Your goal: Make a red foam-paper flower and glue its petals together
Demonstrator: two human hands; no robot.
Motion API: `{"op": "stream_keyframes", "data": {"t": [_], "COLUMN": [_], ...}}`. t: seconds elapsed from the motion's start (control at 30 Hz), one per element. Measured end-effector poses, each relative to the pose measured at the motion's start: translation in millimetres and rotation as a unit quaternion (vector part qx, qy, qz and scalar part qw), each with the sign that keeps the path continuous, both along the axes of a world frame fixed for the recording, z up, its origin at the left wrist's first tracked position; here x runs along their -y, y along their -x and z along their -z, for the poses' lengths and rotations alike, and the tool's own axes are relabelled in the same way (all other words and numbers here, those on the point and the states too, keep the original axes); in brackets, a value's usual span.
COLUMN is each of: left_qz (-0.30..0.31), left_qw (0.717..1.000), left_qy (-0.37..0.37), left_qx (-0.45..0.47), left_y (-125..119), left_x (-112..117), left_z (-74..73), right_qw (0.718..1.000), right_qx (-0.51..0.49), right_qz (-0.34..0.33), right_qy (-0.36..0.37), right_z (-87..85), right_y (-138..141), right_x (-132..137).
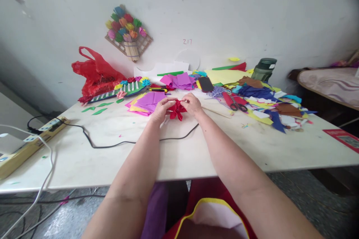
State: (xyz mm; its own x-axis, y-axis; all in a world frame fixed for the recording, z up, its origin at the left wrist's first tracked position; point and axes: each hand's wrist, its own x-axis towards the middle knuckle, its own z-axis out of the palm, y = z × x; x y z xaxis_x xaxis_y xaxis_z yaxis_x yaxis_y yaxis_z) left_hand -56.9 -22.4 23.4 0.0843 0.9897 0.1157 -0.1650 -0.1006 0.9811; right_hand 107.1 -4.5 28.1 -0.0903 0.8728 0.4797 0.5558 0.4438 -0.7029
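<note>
Both my hands meet over the middle of the white table point(252, 149). My left hand point(162, 107) and my right hand point(192, 104) pinch a folded red paper flower point(176, 111) between them, fingers closed on its edges. Just beyond the hands lies a stack of purple, pink and yellow paper squares point(146, 102). A black cable point(112, 145) runs across the table under my forearms.
Red-handled scissors point(235, 102), a black phone point(205, 84) and several coloured paper scraps point(269, 108) lie at the right. A red plastic bag point(97, 73) and a green paper craft strip point(117, 91) sit at the back left, a power strip point(47, 127) at the left edge.
</note>
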Motion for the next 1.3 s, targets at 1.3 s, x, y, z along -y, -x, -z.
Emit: {"op": "stream_keyframes", "data": {"t": [1.3], "left_qz": [0.008], "left_qw": [0.997], "left_qy": [-0.016], "left_qx": [-0.074], "left_y": [-5.4], "left_x": [3.6], "left_z": [-4.4], "right_qw": [0.998], "right_qx": [-0.011], "right_qz": [-0.053], "right_qy": [-0.012], "right_z": [-5.2], "right_y": [-0.5], "right_x": [0.1]}}
